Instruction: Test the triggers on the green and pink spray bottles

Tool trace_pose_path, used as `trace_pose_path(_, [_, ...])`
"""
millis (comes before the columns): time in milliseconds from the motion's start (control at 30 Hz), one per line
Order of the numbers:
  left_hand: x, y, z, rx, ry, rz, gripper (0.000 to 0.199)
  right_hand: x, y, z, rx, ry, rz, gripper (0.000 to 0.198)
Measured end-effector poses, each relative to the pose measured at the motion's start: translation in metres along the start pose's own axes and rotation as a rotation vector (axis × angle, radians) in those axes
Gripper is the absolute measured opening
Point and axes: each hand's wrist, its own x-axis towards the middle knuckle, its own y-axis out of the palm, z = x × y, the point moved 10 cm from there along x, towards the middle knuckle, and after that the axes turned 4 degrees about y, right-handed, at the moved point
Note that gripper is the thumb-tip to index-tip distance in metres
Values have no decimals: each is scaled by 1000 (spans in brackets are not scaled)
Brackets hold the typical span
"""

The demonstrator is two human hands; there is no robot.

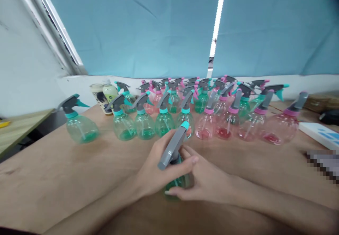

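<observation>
A green spray bottle (175, 182) with a grey trigger head and turquoise nozzle stands at the front middle of the table. Around its neck, just under the head, my left hand (156, 168) is closed. Lower down, my right hand (209, 178) grips the clear green body, thumb toward me. Both hands hide much of the bottle. Beyond them runs a row of similar spray bottles: green ones such as this bottle (144, 125) to the left, pink ones such as this bottle (204, 125) to the right. Each front bottle has a little coloured liquid at its base.
More green and pink spray bottles (202, 101) crowd behind the front row. A patterned cup (100, 99) and a pale green bottle (110, 93) stand at the back left. On the right lie a white box (319, 134) and a blurred-out flat object (324, 162). A blue curtain (132, 30) hangs behind.
</observation>
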Motion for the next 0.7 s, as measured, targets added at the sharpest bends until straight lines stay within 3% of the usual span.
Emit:
trace_pose_path(100, [9,7,6,-119,-27,-58,32,-2,-6,-8,-3,-6,-48,63])
trace_pose_path(400, [35,8,24,-20,18,-107,17,-11,-16,-47,-109,-28,-86,83])
trace_pose_path(567, [46,4,36,-65,-18,-84,33,-22,-21,-94,-242,93,-16,78])
trace_pose_path(700, [47,4,42,13,-35,-33,45,-26,-23,-113,-277,140,17,66])
